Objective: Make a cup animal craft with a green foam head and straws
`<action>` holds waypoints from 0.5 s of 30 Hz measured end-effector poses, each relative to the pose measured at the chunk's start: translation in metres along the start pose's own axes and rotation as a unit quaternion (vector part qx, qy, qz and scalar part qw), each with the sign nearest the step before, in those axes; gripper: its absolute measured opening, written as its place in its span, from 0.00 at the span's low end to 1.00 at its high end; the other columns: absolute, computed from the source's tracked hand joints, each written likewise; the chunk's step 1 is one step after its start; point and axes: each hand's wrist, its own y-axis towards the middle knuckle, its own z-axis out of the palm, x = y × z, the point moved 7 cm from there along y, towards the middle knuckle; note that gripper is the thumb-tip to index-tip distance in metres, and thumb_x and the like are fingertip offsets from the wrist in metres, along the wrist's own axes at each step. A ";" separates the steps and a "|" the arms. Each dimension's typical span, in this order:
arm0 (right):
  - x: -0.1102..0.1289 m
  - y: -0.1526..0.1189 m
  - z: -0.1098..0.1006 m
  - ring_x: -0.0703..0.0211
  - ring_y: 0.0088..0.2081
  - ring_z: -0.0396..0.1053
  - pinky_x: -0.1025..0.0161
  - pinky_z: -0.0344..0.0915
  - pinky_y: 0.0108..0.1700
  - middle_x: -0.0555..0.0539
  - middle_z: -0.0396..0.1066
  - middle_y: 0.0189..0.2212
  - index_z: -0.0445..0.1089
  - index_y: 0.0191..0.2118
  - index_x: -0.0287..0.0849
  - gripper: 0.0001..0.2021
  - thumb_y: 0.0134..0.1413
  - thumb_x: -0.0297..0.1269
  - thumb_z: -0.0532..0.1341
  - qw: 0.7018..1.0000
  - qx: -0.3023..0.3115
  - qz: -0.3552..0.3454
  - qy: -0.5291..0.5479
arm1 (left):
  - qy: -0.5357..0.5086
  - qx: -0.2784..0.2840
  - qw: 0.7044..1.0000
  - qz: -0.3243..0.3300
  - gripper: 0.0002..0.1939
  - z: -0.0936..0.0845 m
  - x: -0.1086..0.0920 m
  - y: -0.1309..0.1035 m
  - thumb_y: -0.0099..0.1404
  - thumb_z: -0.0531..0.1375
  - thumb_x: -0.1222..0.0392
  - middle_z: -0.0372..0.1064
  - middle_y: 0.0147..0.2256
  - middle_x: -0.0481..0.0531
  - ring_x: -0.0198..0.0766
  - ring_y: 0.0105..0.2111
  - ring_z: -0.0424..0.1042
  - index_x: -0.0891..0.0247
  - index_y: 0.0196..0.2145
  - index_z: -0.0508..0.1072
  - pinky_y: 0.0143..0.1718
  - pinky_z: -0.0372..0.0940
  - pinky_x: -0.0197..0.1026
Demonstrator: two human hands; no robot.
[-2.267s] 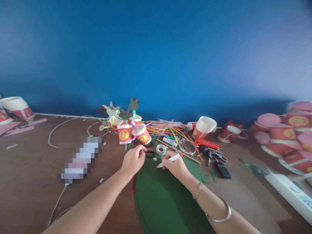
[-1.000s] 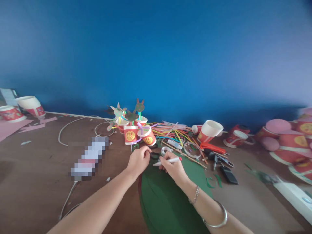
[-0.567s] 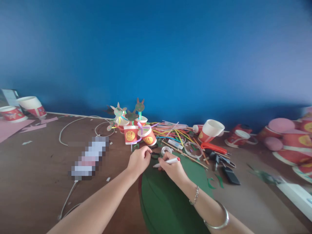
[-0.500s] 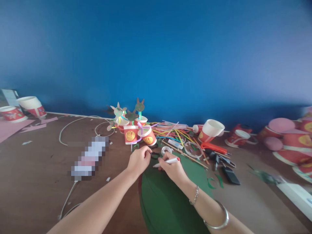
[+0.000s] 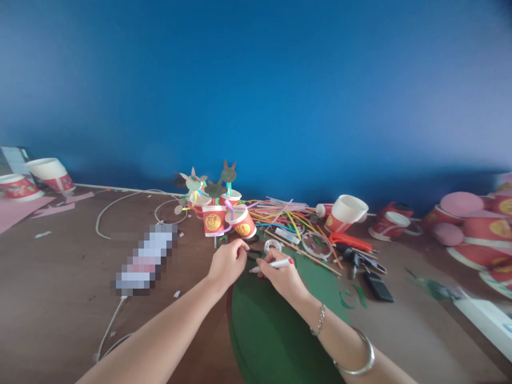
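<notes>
Knuckles up, my left hand curls at the far end of the green mat, and from here I cannot tell whether it pinches anything. With my right hand I pinch a slim, smooth white marker, red at one end, slanting low over that flat, curve-edged mat.

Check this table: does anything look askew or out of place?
The purple-straw cup leans, just beyond the left hand, while the cup beside it stands upright. Keys near the straws seem out of place, and white scraps litter the table.
</notes>
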 end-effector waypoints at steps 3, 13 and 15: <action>0.000 0.000 0.001 0.61 0.20 0.67 0.67 0.58 0.21 0.52 0.71 0.16 0.57 0.21 0.45 0.12 0.49 0.42 0.59 1.000 0.007 -0.005 0.001 | -0.003 -0.001 1.000 0.005 0.12 0.000 0.000 0.000 0.60 0.50 0.65 0.75 0.30 0.48 0.36 0.28 0.71 0.58 0.34 0.73 0.28 0.57 0.34; 0.002 0.000 0.001 0.62 0.18 0.65 0.68 0.56 0.20 0.53 0.70 0.14 0.57 0.19 0.45 0.11 0.47 0.39 0.57 1.000 0.007 0.000 -0.015 | 0.002 0.003 1.000 -0.005 0.12 0.000 -0.001 -0.001 0.61 0.50 0.65 0.75 0.29 0.48 0.36 0.28 0.71 0.58 0.34 0.74 0.28 0.57 0.34; 0.002 0.000 -0.001 0.63 0.18 0.64 0.68 0.56 0.20 0.53 0.69 0.14 0.56 0.18 0.45 0.12 0.47 0.38 0.57 1.000 0.001 0.000 -0.025 | 0.003 0.001 1.000 -0.002 0.12 0.000 0.000 -0.001 0.61 0.50 0.64 0.75 0.29 0.47 0.36 0.28 0.71 0.58 0.34 0.74 0.27 0.57 0.34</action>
